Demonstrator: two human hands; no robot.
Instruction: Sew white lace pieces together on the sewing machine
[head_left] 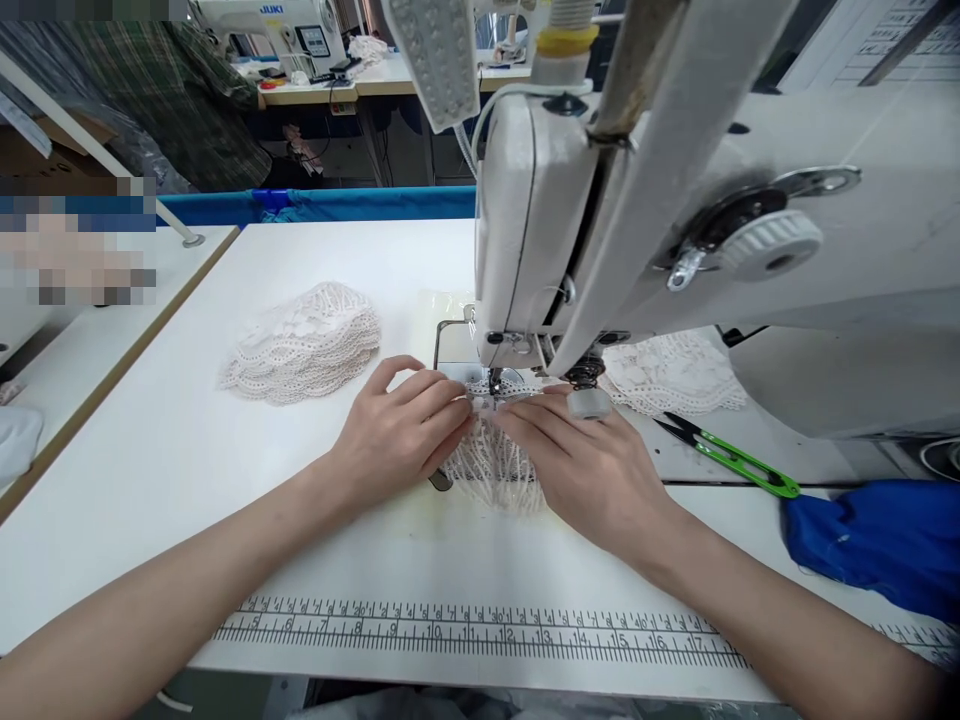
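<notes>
A white lace piece [495, 465] lies under the presser foot [494, 382] of the sewing machine [517, 220], its loose gathered part spreading towards me. My left hand [409, 420] pinches its left edge close beside the foot, fingers pressed together. On the other side my right hand [585, 450] grips the lace with fingers closed, partly behind the machine's round knob. A stack of white lace pieces [304, 345] sits to the left of my left hand. More lace [671, 370] lies under the machine arm, right of my right hand.
Green thread snips [731, 457] lie right of my right hand, beside a blue cloth [874, 545]. A ruler strip [480, 635] runs along the table's front edge. Behind stand a second sewing machine [274, 35] and a person in a plaid sleeve [165, 90].
</notes>
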